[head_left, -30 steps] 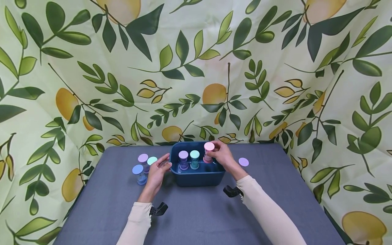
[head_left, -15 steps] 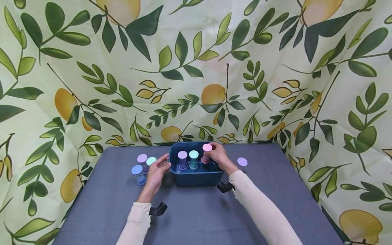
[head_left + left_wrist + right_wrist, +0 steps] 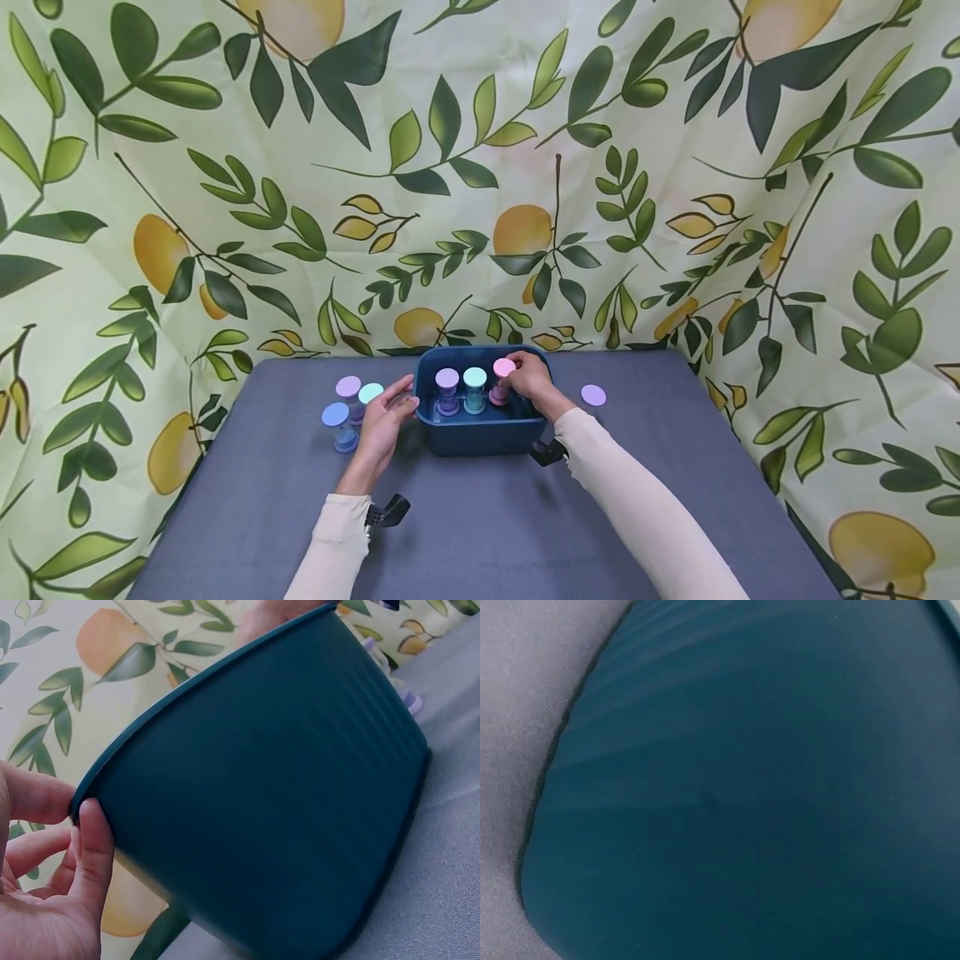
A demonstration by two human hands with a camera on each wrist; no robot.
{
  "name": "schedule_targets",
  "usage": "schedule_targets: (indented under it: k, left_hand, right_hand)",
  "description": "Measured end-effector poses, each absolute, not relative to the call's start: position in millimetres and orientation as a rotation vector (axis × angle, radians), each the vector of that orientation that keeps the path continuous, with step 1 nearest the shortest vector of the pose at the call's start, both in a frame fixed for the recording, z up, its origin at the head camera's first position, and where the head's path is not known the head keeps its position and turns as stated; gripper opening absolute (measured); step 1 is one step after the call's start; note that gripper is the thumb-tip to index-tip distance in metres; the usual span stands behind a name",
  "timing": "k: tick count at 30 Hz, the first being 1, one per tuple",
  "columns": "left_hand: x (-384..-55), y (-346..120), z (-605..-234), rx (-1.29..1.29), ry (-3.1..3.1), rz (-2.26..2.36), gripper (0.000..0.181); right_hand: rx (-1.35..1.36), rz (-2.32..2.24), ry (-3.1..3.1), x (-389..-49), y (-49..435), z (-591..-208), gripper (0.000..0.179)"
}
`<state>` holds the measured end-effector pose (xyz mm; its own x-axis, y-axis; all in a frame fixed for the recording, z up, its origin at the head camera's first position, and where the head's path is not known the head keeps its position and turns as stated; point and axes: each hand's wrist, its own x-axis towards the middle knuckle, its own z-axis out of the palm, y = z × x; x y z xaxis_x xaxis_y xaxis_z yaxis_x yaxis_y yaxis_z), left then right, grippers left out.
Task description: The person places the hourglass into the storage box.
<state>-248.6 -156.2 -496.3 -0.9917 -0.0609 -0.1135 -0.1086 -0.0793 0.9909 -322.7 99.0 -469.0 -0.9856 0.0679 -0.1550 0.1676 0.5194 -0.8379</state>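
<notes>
A navy-blue plastic bin [image 3: 480,440] stands on the table. My right hand [image 3: 531,377] reaches over its right side and holds a pink sand timer [image 3: 501,387] upright inside, near the bottom. A purple sand timer [image 3: 447,392] and a mint-green one [image 3: 474,392] stand in the bin to the left of it. My left hand [image 3: 381,423] touches the bin's left side with thumb and index finger at the rim; the left wrist view shows the thumb [image 3: 94,847] against the outer corner. Only the bin's outer wall [image 3: 720,795] fills the right wrist view, so the right hand is hidden there.
Left of the bin stand several more sand timers: a blue one [image 3: 341,429], a purple one [image 3: 348,390] and a mint-green one [image 3: 371,393]. Another purple top [image 3: 593,395] shows right of the bin. A patterned cloth [image 3: 480,208] hangs behind the grey table [image 3: 480,533].
My right hand has lowered the pink sand timer and shifted it slightly left inside the bin. The left hand stays at the bin's left side, almost unmoved.
</notes>
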Motion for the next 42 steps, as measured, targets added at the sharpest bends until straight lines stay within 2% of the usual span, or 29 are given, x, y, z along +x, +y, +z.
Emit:
schedule_targets:
  k: [15, 31, 42]
  left_hand:
    - [-247.2, -157.4, -496.2, -0.179, 2.101, 2.283, 0.048]
    - [-245.1, -156.6, -501.1, -0.225, 2.129, 2.258, 0.048]
    - [-246.4, -155.2, -496.0, -0.195, 2.135, 2.267, 0.048]
  right_hand:
    - [0.131, -1.287, 2.724, -321.2, 94.3, -472.8, 0.033]
    - [0.067, -1.268, 2.775, -315.3, 98.3, -467.4, 0.054]
    - [-0.023, -1.382, 2.887, -291.1, 115.7, -439.2, 0.043]
